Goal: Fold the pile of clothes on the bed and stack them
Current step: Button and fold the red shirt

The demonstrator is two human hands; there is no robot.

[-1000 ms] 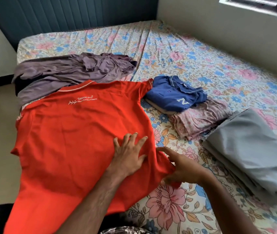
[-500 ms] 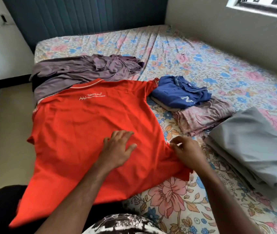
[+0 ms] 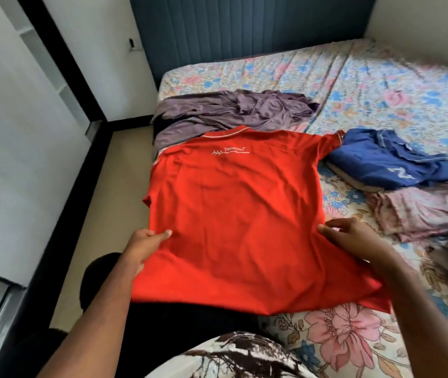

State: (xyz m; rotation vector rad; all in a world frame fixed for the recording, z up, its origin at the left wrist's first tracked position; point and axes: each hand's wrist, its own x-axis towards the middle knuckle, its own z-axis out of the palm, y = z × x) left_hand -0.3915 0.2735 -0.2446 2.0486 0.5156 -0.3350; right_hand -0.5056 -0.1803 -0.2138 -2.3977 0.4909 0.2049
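red shirt (image 3: 233,219) lying flat between hands | left hand (image 3: 143,242) gripping its 9 o'clock edge | right hand (image 3: 353,236) pinching its 3 o'clock edge

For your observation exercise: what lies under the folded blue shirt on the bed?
Under the blue shirt a beige folded garment's edge shows, with a pinkish patterned garment beside it; how far either reaches beneath is covered.

shirt (image 3: 233,214) showing red | folded shirt (image 3: 386,162) showing blue | crumpled garment (image 3: 225,110) showing grey-purple | bedsheet (image 3: 381,85) showing floral pattern
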